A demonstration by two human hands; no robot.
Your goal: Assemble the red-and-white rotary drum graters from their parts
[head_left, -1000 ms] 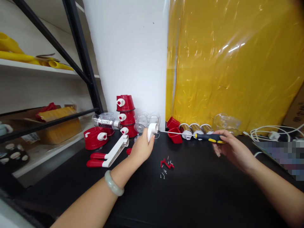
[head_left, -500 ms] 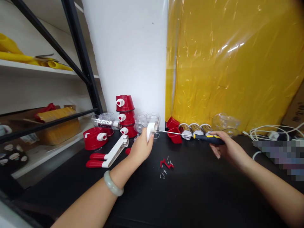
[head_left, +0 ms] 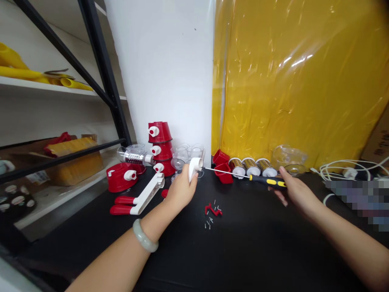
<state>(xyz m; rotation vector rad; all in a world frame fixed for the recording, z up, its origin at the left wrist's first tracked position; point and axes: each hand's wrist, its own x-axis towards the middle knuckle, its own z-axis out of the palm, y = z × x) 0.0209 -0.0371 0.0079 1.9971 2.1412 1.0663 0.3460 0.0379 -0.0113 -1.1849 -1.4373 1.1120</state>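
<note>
A white plastic part (head_left: pixel 195 165) with a round end is gripped in my left hand (head_left: pixel 181 187). Its lower portion is hidden by the fingers. My right hand (head_left: pixel 293 188) grips the rear of a black and yellow screwdriver (head_left: pixel 267 181), held nearly level. The long metal shaft reaches left to the white part, and its tip meets the round end. Below on the black table lie small red parts (head_left: pixel 213 209) and several screws (head_left: pixel 209 223). White handles with red grips (head_left: pixel 147 197) rest left of my left hand.
Stacked red housings (head_left: pixel 161 132) and another red housing (head_left: pixel 120 178) stand at the back left. Clear plastic cups (head_left: pixel 194 151), red square pieces (head_left: pixel 223 173) and metal grater drums (head_left: pixel 251 167) line the back. White cables (head_left: pixel 349 168) lie right; a black-framed shelf (head_left: pixel 111 89) stands left.
The screwdriver handle has turned, showing more of its yellow patches, and my right thumb and fingers have shifted on it. My left hand and the white part have moved very slightly right.
</note>
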